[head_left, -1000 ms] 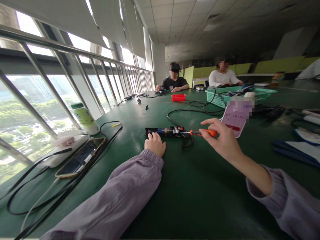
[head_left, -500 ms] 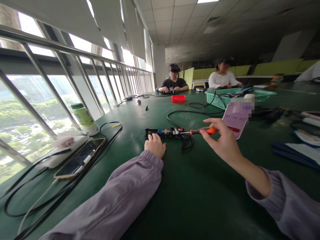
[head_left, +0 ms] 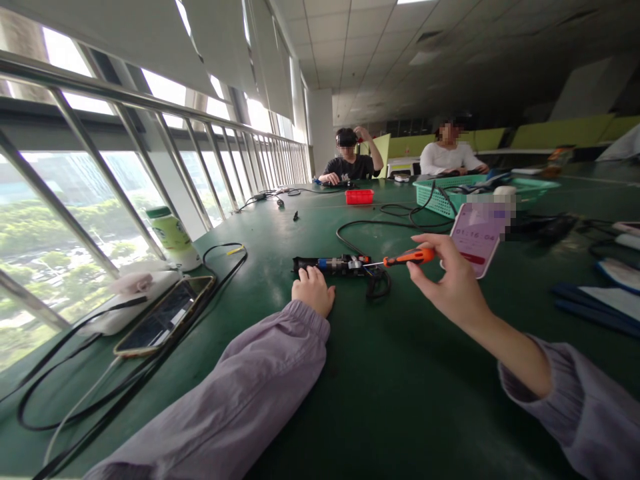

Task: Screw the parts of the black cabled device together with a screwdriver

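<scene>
A black, tube-shaped electrical device point(head_left: 335, 265) lies crosswise on the green table, its inner parts partly exposed and a black cord coming off its right side. My left hand point(head_left: 313, 291) is closed over the left part of its body, fingertips on its top and near side. My right hand point(head_left: 445, 267) pinches the orange-and-black handle of a screwdriver point(head_left: 407, 257) between thumb and fingers. The screwdriver's thin shaft points left, and its tip reaches the exposed parts at the device's right half. The exact contact point is too small to make out.
A phone showing a timer point(head_left: 477, 240) leans behind my right hand, near a green basket point(head_left: 435, 200). A small red bin point(head_left: 359, 197) stands farther back. To the left are another phone point(head_left: 165, 317), cables and a bottle point(head_left: 173, 237). Two people sit across the table.
My hands, the device and the screwdriver keep nearly the same arrangement; the whole view shifts slightly. One person across the table has raised a hand to their head.
</scene>
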